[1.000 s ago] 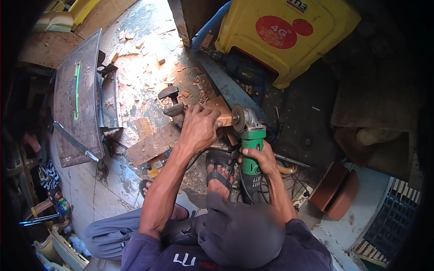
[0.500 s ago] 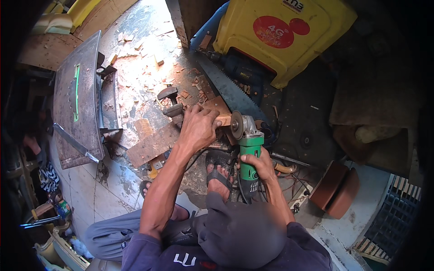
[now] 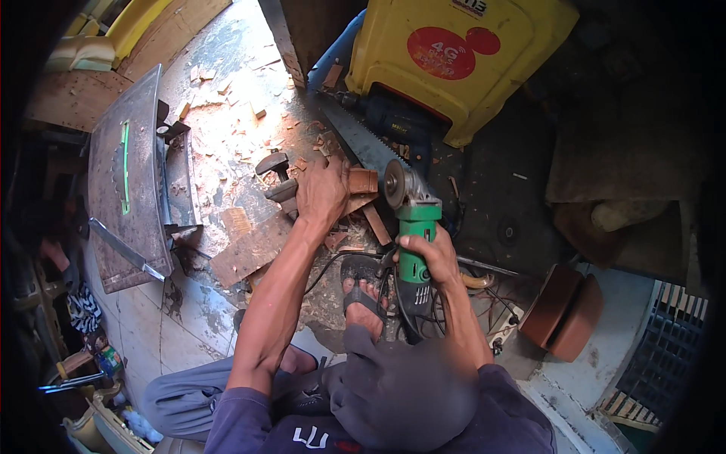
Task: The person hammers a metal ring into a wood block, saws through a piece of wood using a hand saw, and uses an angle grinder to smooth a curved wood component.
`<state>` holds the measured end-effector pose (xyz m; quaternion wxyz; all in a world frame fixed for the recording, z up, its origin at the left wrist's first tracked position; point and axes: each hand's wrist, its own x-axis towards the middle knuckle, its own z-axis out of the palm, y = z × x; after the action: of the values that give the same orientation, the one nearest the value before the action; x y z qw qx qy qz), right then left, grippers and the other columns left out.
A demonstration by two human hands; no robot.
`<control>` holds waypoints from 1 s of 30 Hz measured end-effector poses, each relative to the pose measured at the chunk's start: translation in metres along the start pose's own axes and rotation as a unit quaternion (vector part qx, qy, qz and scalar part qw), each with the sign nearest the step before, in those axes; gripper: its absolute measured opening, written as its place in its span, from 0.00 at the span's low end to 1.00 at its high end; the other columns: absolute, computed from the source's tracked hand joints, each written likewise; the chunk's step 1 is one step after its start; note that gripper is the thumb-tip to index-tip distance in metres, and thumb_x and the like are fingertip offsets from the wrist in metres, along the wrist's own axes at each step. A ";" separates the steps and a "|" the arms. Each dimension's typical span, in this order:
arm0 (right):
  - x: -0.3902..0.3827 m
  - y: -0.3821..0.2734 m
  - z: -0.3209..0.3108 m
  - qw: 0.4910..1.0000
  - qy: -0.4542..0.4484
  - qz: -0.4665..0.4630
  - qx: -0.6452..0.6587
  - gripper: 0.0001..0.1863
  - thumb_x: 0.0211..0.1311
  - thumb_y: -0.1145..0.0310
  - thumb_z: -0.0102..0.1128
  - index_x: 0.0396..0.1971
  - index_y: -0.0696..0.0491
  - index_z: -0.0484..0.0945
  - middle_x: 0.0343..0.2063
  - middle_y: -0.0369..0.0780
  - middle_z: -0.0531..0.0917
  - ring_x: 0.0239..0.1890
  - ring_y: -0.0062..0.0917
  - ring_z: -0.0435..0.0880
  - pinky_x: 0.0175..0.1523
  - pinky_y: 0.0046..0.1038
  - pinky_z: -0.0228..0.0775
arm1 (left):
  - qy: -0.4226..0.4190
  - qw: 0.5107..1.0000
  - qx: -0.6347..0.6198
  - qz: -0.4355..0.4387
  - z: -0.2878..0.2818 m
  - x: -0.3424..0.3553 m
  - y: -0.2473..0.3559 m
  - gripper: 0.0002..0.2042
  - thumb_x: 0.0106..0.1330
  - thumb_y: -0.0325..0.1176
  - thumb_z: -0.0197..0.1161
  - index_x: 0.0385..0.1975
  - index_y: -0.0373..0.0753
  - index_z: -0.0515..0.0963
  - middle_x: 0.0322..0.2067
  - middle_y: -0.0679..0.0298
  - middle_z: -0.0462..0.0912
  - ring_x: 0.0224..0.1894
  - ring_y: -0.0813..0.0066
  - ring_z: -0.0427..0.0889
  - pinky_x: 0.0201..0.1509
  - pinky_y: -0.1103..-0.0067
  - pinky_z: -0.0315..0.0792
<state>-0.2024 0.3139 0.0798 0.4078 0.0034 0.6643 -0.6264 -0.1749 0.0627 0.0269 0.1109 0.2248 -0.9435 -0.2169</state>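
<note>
My right hand (image 3: pixel 431 253) is wrapped round the body of a green angle grinder (image 3: pixel 414 213), which points away from me. The grinder's round disc (image 3: pixel 393 182) stands just right of a small reddish-brown wood block (image 3: pixel 364 181), with a narrow gap between them. My left hand (image 3: pixel 324 191) grips that block from above, its fingers curled over the block's left part. Beside the left hand is a dark metal clamp (image 3: pixel 278 178) with a T-shaped handle. A thin wood strip (image 3: pixel 376 225) lies below the block.
A handsaw (image 3: pixel 354 138) and blue drill (image 3: pixel 397 119) lie beyond my hands, beside a yellow plastic stool (image 3: pixel 465 83). At left stands a table saw (image 3: pixel 127 181) with a loose metal blade (image 3: pixel 127 248) on it. Wood chips litter the floor. Cables run near my sandalled foot (image 3: pixel 364 299).
My left hand has shifted slightly away and left with the wood block, which now shows more of its face. The block's end, formerly against the disc, now stands apart from it.
</note>
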 end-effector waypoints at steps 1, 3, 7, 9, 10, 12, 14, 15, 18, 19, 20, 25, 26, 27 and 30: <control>0.005 -0.005 0.002 1.000 -0.001 0.004 -0.002 0.21 0.59 0.64 0.69 0.46 0.63 0.77 0.34 0.43 0.85 0.30 0.29 0.89 0.36 0.30 0.82 | -0.006 1.000 0.000 0.000 0.001 -0.001 0.001 0.17 0.78 0.41 0.54 0.41 0.33 0.82 0.37 0.44 0.82 0.45 0.41 0.81 0.51 0.53 0.74; 0.013 -0.012 0.005 1.000 -0.004 0.013 -0.008 0.22 0.59 0.63 0.69 0.46 0.62 0.77 0.34 0.43 0.85 0.30 0.29 0.89 0.36 0.30 0.82 | -0.011 1.000 0.003 0.001 0.003 -0.003 0.003 0.17 0.78 0.41 0.54 0.41 0.33 0.82 0.37 0.45 0.82 0.44 0.42 0.81 0.50 0.54 0.74; 0.026 -0.013 0.011 1.000 -0.018 0.016 -0.002 0.20 0.59 0.62 0.69 0.45 0.61 0.78 0.31 0.42 0.84 0.30 0.28 0.89 0.35 0.30 0.82 | 0.009 1.000 0.017 0.005 0.005 -0.004 0.005 0.15 0.76 0.40 0.57 0.38 0.33 0.82 0.37 0.46 0.83 0.44 0.46 0.82 0.50 0.56 0.74; 0.030 -0.016 0.015 1.000 -0.016 0.016 -0.016 0.20 0.59 0.62 0.69 0.44 0.60 0.78 0.29 0.41 0.84 0.30 0.28 0.89 0.35 0.29 0.82 | 0.029 0.999 0.025 0.009 0.007 -0.006 0.005 0.14 0.75 0.39 0.58 0.36 0.33 0.81 0.36 0.47 0.83 0.43 0.47 0.82 0.50 0.57 0.74; 0.031 -0.017 0.016 0.999 -0.014 0.016 -0.024 0.20 0.59 0.62 0.69 0.44 0.60 0.78 0.29 0.41 0.84 0.29 0.28 0.89 0.35 0.29 0.82 | 0.042 0.999 0.027 0.011 0.009 -0.007 0.006 0.13 0.75 0.38 0.58 0.35 0.34 0.81 0.36 0.48 0.83 0.43 0.48 0.82 0.49 0.58 0.74; 0.032 -0.016 0.019 0.999 -0.012 0.024 -0.017 0.19 0.59 0.62 0.69 0.43 0.60 0.78 0.29 0.41 0.84 0.29 0.28 0.89 0.34 0.29 0.82 | 0.057 0.998 0.036 0.016 0.012 -0.009 0.006 0.12 0.74 0.38 0.59 0.34 0.34 0.81 0.35 0.49 0.82 0.42 0.49 0.82 0.48 0.58 0.74; 0.033 -0.015 0.023 0.999 -0.011 0.029 -0.016 0.19 0.59 0.61 0.69 0.43 0.59 0.78 0.29 0.41 0.84 0.28 0.27 0.88 0.34 0.29 0.82 | 0.063 0.996 0.053 0.020 0.013 -0.009 0.004 0.12 0.74 0.38 0.59 0.34 0.35 0.81 0.35 0.50 0.82 0.42 0.50 0.82 0.48 0.60 0.74; 0.034 -0.015 0.024 0.999 -0.010 0.031 -0.019 0.19 0.59 0.61 0.69 0.42 0.59 0.78 0.29 0.41 0.84 0.27 0.27 0.88 0.33 0.29 0.82 | 0.066 0.996 0.055 0.021 0.013 -0.010 0.003 0.12 0.74 0.37 0.59 0.34 0.35 0.81 0.34 0.50 0.82 0.42 0.51 0.82 0.47 0.60 0.74; 0.036 -0.015 0.024 1.000 0.000 0.028 -0.015 0.18 0.59 0.61 0.69 0.42 0.59 0.78 0.28 0.41 0.84 0.27 0.27 0.88 0.32 0.29 0.82 | 0.071 0.996 0.052 0.023 0.013 -0.011 0.007 0.11 0.74 0.37 0.59 0.35 0.35 0.80 0.34 0.51 0.82 0.41 0.51 0.81 0.46 0.60 0.74; 0.037 -0.015 0.024 1.000 0.002 0.025 -0.011 0.18 0.59 0.61 0.69 0.41 0.59 0.78 0.27 0.41 0.84 0.26 0.27 0.88 0.32 0.29 0.82 | 0.069 0.996 0.050 0.021 0.012 -0.010 0.007 0.11 0.74 0.37 0.59 0.36 0.35 0.80 0.35 0.50 0.81 0.41 0.50 0.81 0.46 0.59 0.74; 0.038 -0.015 0.024 1.000 0.004 0.027 -0.015 0.18 0.59 0.61 0.69 0.41 0.59 0.78 0.27 0.41 0.84 0.26 0.27 0.88 0.32 0.29 0.81 | 0.067 0.996 0.047 0.019 0.012 -0.011 0.007 0.11 0.74 0.36 0.60 0.37 0.34 0.80 0.35 0.50 0.81 0.41 0.49 0.81 0.46 0.58 0.75; 0.042 -0.016 0.025 0.998 0.015 0.047 -0.032 0.17 0.59 0.61 0.69 0.40 0.58 0.78 0.26 0.42 0.84 0.26 0.27 0.88 0.32 0.29 0.81 | 0.092 0.995 0.043 0.021 0.014 -0.015 0.008 0.11 0.75 0.37 0.59 0.40 0.34 0.80 0.37 0.51 0.80 0.43 0.50 0.80 0.47 0.60 0.73; 0.042 -0.017 0.026 0.998 0.018 0.045 -0.033 0.17 0.59 0.61 0.69 0.40 0.58 0.78 0.26 0.42 0.84 0.26 0.27 0.88 0.32 0.29 0.81 | 0.089 0.995 0.043 0.018 0.014 -0.016 0.008 0.11 0.75 0.37 0.59 0.40 0.34 0.80 0.37 0.51 0.79 0.43 0.51 0.80 0.48 0.60 0.73; 0.041 -0.018 0.026 0.998 0.021 0.043 -0.034 0.17 0.59 0.61 0.69 0.40 0.58 0.78 0.26 0.42 0.84 0.26 0.27 0.88 0.32 0.29 0.81 | 0.089 0.995 0.042 0.019 0.015 -0.016 0.009 0.11 0.75 0.37 0.59 0.40 0.34 0.80 0.37 0.51 0.79 0.43 0.51 0.80 0.48 0.60 0.73; 0.040 -0.021 0.028 0.998 0.012 0.041 -0.037 0.17 0.59 0.61 0.69 0.40 0.58 0.78 0.26 0.42 0.84 0.27 0.27 0.88 0.33 0.29 0.81 | 0.096 0.994 0.047 0.019 0.015 -0.017 0.007 0.11 0.75 0.37 0.59 0.40 0.35 0.79 0.37 0.51 0.79 0.43 0.51 0.80 0.48 0.60 0.72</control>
<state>-0.2249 0.2663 0.0791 0.4248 0.0233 0.6914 -0.5839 -0.1677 0.0821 0.0152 0.1940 0.2319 -0.9417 -0.1474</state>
